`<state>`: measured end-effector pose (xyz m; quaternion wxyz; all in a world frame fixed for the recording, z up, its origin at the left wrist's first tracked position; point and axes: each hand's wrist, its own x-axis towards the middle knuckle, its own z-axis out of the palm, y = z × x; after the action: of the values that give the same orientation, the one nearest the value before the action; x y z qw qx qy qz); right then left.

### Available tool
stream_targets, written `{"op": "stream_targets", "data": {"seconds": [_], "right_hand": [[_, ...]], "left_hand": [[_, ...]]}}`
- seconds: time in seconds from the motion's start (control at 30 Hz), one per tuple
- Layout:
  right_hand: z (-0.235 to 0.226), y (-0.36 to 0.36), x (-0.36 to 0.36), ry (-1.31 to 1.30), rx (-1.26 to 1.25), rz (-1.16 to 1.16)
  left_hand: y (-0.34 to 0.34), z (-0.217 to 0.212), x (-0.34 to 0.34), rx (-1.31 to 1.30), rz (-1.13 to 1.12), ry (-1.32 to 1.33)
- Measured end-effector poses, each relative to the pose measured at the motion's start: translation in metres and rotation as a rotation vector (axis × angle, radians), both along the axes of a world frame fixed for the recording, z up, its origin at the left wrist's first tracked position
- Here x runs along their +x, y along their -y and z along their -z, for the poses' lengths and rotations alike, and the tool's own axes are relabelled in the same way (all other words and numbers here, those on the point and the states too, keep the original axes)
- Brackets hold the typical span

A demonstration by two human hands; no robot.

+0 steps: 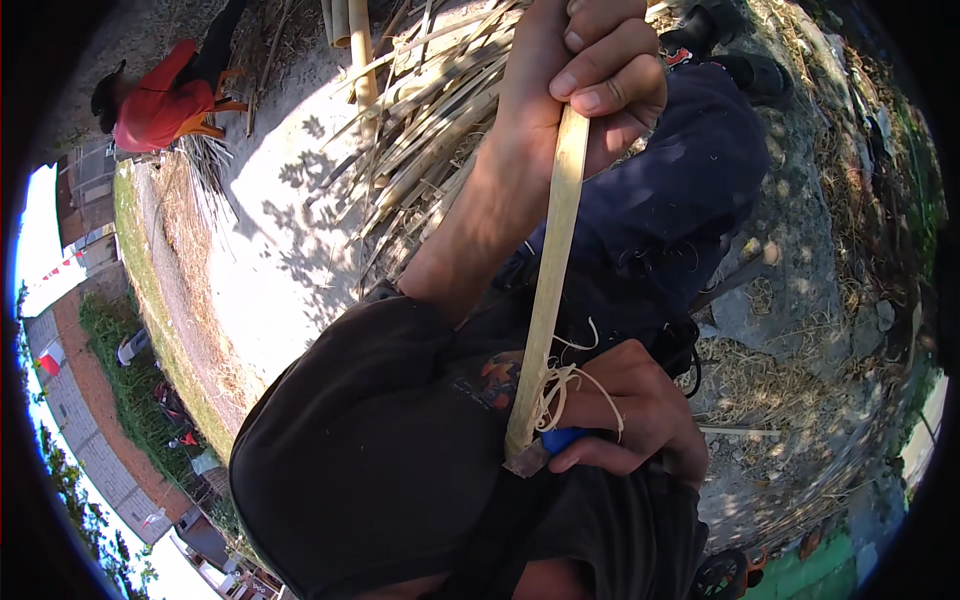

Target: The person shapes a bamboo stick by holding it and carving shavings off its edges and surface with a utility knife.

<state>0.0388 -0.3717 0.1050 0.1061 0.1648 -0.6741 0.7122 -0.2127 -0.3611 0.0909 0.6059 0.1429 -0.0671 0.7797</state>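
sunlit concrete ground (pixel 262 250), dappled leaf shadows, grass strip (pixel 130 380) and brick wall (pixel 70 420) beyond.

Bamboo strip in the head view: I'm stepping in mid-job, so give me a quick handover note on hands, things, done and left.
Left hand: closed around the top of the bamboo strip, holding it steep.
Right hand: grips a blue-handled knife, blade at the strip's lower end.
Done: thin shavings curl off beside the blade.
Left: most of the strip's length above the blade shows no curls yet.
Nearby: pile of bamboo strips on the ground; another person in red sits apart.
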Motion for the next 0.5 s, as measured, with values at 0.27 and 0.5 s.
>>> {"op": "stream_targets", "data": {"seconds": [0.27,0.5], "right_hand": [[-0.004,0.006,0.004,-0.011,0.119,0.196],[0.001,0.005,0.013,-0.037,0.097,0.102]], "left_hand": [[0.001,-0.022,0.028,-0.192,0.002,0.442],[-0.002,-0.008,0.016,-0.117,-0.008,0.197]]}}
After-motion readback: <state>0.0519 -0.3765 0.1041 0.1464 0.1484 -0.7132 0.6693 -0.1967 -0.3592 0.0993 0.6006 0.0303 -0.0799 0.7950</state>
